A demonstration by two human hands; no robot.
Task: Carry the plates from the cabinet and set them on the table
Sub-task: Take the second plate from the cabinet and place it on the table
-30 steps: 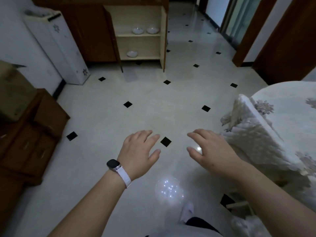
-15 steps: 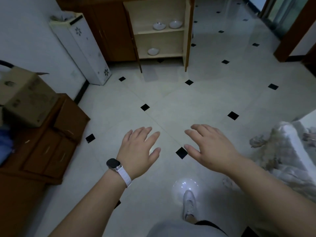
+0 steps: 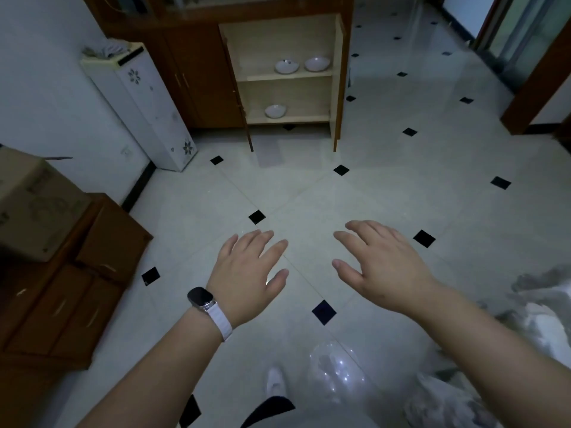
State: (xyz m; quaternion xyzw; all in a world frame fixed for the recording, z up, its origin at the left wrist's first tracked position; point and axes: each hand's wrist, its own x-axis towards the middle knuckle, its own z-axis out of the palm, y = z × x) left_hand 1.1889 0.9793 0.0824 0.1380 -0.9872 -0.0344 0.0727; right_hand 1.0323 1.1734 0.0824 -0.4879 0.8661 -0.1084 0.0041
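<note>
both hands, left hand (image 3: 247,273) and right hand (image 3: 383,267), hover apart, fingers spread, holding nothing; three bowls (image 3: 286,66) sit in the open cabinet (image 3: 336,81).

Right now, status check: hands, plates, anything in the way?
Left hand and right hand open, empty. Plates untouched in open cabinet: two on upper shelf, one below. Tiled floor ahead, no obstacle seen.

The pale tiled floor (image 3: 386,196) is super glossy and smooth. That dark brown wooden cabinet (image 3: 204,75) looks varnished, with paler matt wood inside. The white round plates (image 3: 287,66) look glazed and shiny. The brown cardboard box (image 3: 31,205) is matt.
</note>
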